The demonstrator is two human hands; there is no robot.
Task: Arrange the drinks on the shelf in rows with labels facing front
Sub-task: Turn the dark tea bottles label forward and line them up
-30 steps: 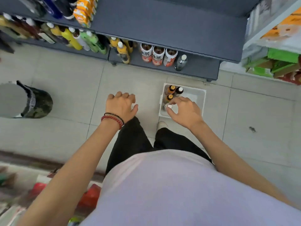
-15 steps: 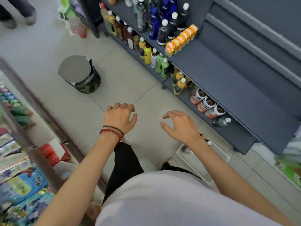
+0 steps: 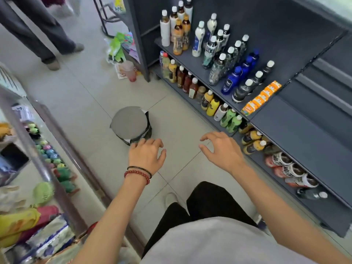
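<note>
Grips apart and empty, left hand (image 3: 146, 156) and right hand (image 3: 223, 152); yellow bottles (image 3: 252, 147) just right look askew, probably need straightening.

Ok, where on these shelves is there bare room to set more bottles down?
Widest free patch: the middle shelf beyond the orange cartons. A smaller one is on the bottom shelf past the clear bottle. Crowded: the bottom row from the dark red bottles to the green bottles.

Round grey-topped tub (image 3: 128, 121), camouflage-patterned side, stands on tiled floor (image 3: 85, 92). Glass counter (image 3: 43, 141) at left, small coloured toys (image 3: 51, 155) inside. Bystander's legs (image 3: 38, 35) top left. Green packets (image 3: 118, 46) by rack.
</note>
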